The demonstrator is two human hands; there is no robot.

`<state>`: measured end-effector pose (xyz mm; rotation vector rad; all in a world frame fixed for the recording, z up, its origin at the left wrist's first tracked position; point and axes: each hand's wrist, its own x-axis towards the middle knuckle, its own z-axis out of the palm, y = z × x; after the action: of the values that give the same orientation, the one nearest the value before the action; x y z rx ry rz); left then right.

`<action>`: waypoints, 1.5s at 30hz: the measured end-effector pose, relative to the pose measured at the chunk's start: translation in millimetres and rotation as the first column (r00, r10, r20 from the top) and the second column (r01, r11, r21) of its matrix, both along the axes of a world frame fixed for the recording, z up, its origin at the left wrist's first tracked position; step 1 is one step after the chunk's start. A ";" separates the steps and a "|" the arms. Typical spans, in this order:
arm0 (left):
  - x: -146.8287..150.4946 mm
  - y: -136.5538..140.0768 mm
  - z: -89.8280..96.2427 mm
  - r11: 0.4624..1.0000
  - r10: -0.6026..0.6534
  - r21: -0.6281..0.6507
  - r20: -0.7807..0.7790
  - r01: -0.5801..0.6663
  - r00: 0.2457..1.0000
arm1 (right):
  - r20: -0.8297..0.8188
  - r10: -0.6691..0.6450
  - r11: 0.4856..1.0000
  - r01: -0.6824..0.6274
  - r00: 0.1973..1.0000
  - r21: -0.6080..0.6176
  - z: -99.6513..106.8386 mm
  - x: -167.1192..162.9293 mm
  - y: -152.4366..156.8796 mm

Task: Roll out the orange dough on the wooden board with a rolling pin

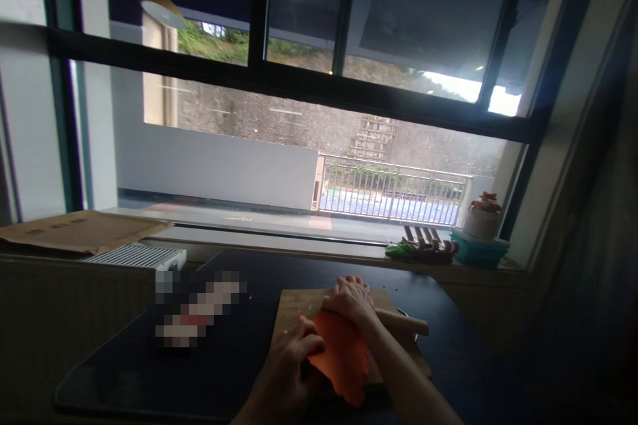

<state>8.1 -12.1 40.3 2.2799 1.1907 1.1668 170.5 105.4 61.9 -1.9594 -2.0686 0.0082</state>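
Over the cutting board (289, 305), the left hand (292, 352) pinches the orange dough sheet (345, 355) at ten o'clock; at twelve, the right hand (351, 299) covers the rolling pin (406, 323), its grip unclear.

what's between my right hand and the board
The head view shows the rolling pin under your right hand, above the board. Whether the orange sheet reaches there is hidden.
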 end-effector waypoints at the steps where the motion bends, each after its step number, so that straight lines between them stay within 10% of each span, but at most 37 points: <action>1: 0.0 -0.5 0.5 1.000 0.003 0.006 -0.002 -0.003 1.000 | -0.001 0.001 1.000 -0.001 1.000 0.012 -0.6 -0.7 -2.0; 9: -0.1 -6.1 11.2 1.000 -0.021 0.015 0.001 0.021 1.000 | -0.015 0.138 0.984 -0.136 0.990 0.116 -14.5 -4.2 -38.3; 19: -1.0 -0.1 -0.6 1.000 0.005 0.004 -0.012 -0.005 1.000 | 0.016 0.035 0.999 -0.034 0.999 -0.020 6.3 1.8 3.8; 28: -0.1 1.3 1.6 0.999 -0.030 0.015 -0.008 0.030 1.000 | -0.046 0.079 0.995 -0.076 0.996 0.069 -16.2 -8.1 -40.2; 38: -1.3 0.9 -1.4 1.000 0.005 0.008 0.002 -0.005 1.000 | -0.004 0.031 0.999 -0.032 0.999 -0.017 4.3 0.8 4.4; 45: -0.5 1.2 0.2 1.000 -0.007 0.020 -0.001 0.007 1.000 | -0.008 0.078 0.996 -0.077 0.997 0.035 -11.5 -5.8 -25.6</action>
<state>7.6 -11.0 40.6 2.2979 1.1755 1.1806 164.7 79.8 50.4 -1.8545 -2.1235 -0.0025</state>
